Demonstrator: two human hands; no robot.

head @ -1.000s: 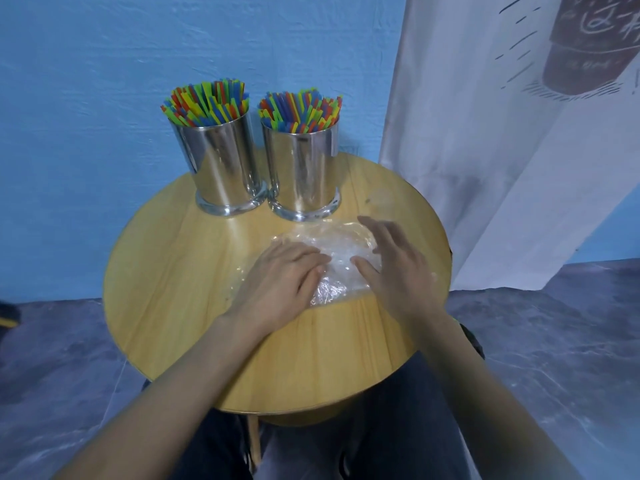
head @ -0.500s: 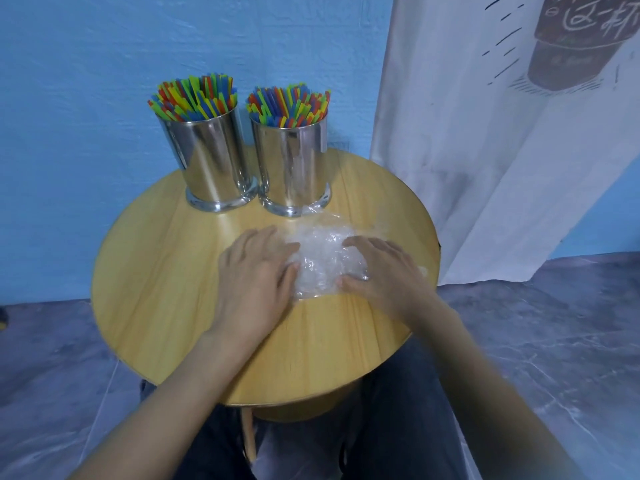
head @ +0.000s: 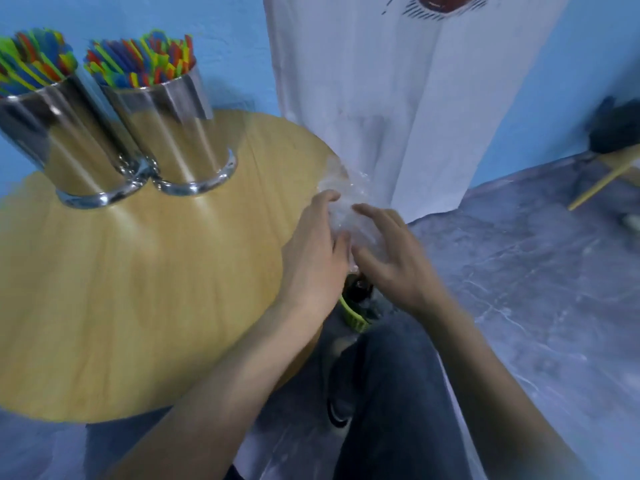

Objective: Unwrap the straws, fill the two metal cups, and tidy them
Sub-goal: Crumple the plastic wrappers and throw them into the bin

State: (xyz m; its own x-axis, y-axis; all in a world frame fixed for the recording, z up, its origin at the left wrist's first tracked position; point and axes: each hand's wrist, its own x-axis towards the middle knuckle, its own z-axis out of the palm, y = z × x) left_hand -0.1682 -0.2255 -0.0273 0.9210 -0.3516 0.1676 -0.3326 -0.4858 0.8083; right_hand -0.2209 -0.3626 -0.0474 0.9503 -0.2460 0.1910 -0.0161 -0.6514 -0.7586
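Left hand (head: 311, 251) grips crumpled plastic wrap (head: 346, 199) at the table (head: 138, 289) edge; right hand (head: 394, 265), fingers nearly straight, presses against it.

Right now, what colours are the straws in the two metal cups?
The straws are mixed red, blue, green, yellow and orange; head view.

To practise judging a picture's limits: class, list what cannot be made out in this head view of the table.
All in the head view.
Left metal cup: cut off by the left edge.
Plastic wrap: blurred, partly covered by the left hand and right hand; grip unclear.
Green-rimmed object: mostly hidden beneath the hands.
Print on the white cloth: cut off by the top edge.
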